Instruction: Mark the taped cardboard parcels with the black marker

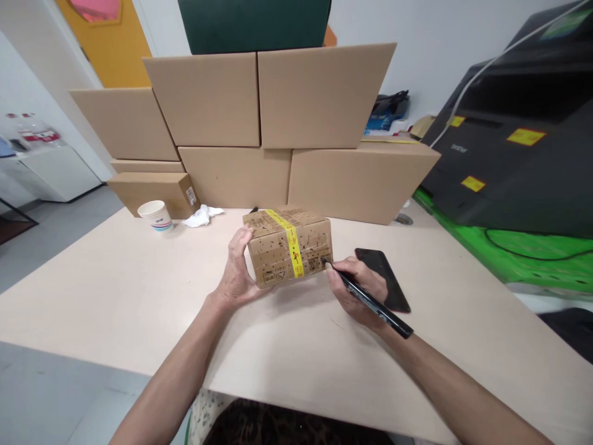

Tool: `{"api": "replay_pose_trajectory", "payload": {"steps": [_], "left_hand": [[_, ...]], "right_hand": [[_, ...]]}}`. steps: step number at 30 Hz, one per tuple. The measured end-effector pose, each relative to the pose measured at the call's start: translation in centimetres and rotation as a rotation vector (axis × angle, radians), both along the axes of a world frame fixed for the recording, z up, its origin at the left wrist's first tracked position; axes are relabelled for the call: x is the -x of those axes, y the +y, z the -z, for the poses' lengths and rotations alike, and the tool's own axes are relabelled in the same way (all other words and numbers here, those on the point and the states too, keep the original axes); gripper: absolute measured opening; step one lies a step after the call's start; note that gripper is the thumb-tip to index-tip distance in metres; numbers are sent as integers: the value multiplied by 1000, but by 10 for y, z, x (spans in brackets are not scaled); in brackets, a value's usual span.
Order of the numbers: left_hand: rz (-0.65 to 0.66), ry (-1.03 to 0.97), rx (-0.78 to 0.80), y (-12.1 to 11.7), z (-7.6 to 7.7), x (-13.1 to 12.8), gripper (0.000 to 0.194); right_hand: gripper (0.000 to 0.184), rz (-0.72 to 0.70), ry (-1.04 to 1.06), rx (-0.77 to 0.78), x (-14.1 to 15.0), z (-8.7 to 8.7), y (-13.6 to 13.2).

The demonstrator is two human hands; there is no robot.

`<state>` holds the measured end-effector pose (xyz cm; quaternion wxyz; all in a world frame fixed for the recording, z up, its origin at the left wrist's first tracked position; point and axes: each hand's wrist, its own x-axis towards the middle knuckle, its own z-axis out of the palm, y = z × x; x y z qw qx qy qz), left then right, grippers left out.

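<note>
I see the taped box (272,248) tilted over the desk (139,290), contents hidden. Left hand (238,272) clasps its left end; right hand (356,285) pinches a marker (373,305), tip at its near face. Paper cup (156,217) far left; stacked cartons (208,102) block the far side.

Two hands (237,272) hold a taped box (273,252) and black marker (373,303).

Carton (273,250): small, brown, speckled black, yellow tape (294,250) across it, tilted.
Marker (374,305): black, slanting near-right, tip at the carton's near face, right side.
</note>
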<state>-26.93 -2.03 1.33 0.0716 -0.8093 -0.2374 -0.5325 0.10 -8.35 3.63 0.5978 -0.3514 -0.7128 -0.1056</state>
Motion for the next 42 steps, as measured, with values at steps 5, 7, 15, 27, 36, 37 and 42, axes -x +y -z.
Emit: {"api": "replay_pose_trajectory", "payload": {"steps": [5,7,15,27,36,37,42], "left_hand": [[-12,-4,10,0,0,0,124],[-17,-10,10,0,0,0,124],[-18,-4,9,1,1,1,125],[-23,-4,13,2,1,3,124],[-24,6,9,1,2,1,126],[-20,13,6,1,2,1,125],[-14,39,2,2,4,-1,129]], "right_hand": [[14,46,-11,0,-3,-1,0],[14,71,0,-3,-4,-5,-1],[14,46,-4,37,-4,-8,-2],[16,-91,-32,66,-4,4,0],[15,-43,-335,101,-32,19,-3],[17,-23,-419,119,-37,23,-3],[33,100,-824,412,-50,40,-1]]}}
